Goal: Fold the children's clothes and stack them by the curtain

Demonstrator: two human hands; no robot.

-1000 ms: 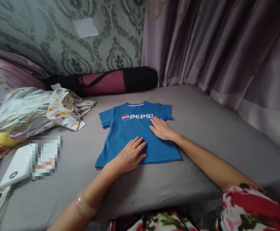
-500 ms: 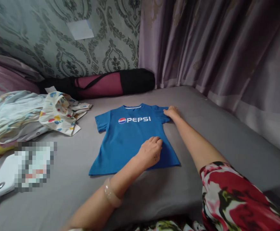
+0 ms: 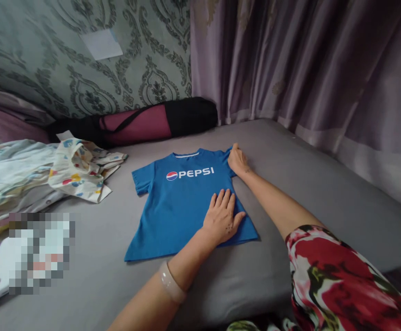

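Left hand [image 3: 223, 218] rests palm down on the blue T-shirt [image 3: 179, 207], open and flat, with its fingers slightly parted and pointing to the far side and its thumb out to the right; it grasps nothing. Right hand [image 3: 238, 160] is curled closed at the shirt's right sleeve, gripping the cloth; how much is gathered in it cannot be told.

The T-shirt lies spread out, front up, in the middle of the grey bed [image 3: 317, 170], neck toward the far side and hem toward the near side. White PEPSI lettering and a round red, white and blue emblem run across its chest. Its other sleeve points left, near a heap of clothes [image 3: 17, 170]. Beyond, a long black and maroon bag [image 3: 141, 123] lies along the patterned wall [image 3: 159, 78]. Purple curtains [image 3: 258, 59] hang at the far right. On the near left lies a white device [image 3: 2, 262], just beside a pixelated item [image 3: 50, 253]. A pale bangle [image 3: 171, 282] circles the left wrist.
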